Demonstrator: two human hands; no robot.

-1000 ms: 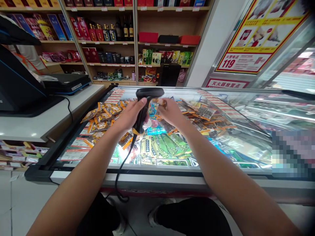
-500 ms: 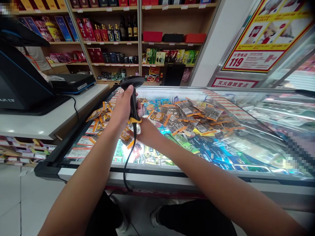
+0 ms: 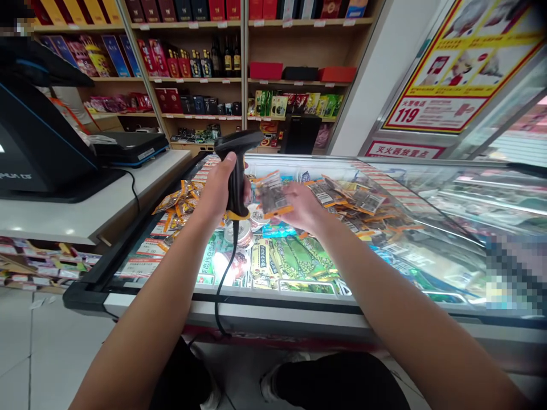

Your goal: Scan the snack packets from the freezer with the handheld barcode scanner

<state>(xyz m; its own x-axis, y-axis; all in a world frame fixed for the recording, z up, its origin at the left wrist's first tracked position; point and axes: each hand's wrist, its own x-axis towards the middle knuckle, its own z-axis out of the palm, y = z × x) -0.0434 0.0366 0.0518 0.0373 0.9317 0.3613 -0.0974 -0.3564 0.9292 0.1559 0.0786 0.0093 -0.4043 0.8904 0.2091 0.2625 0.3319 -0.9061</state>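
Note:
My left hand (image 3: 220, 188) is wrapped round the grip of a black barcode scanner (image 3: 237, 165), held upright with its head pointing right and its cable hanging down over the freezer's front edge. My right hand (image 3: 303, 206) pinches a small clear snack packet with an orange edge (image 3: 271, 196), lifted just right of the scanner's head. Both hands hover over the glass lid of a chest freezer (image 3: 299, 296). Piles of similar orange-edged packets lie on the glass: one pile (image 3: 179, 202) left of the scanner, another pile (image 3: 354, 199) to the right.
A white counter (image 3: 98, 210) at the left carries a black till screen (image 3: 29, 154) and a flat black device (image 3: 128, 148). Wooden shelves (image 3: 239, 74) with bottles and boxes stand behind. A red and yellow poster (image 3: 453, 74) hangs at the right. My knees show below.
My right hand went down under the scanner to the lid, then came back up holding a packet beside the scanner head. The left hand kept the scanner upright, shifting slightly.

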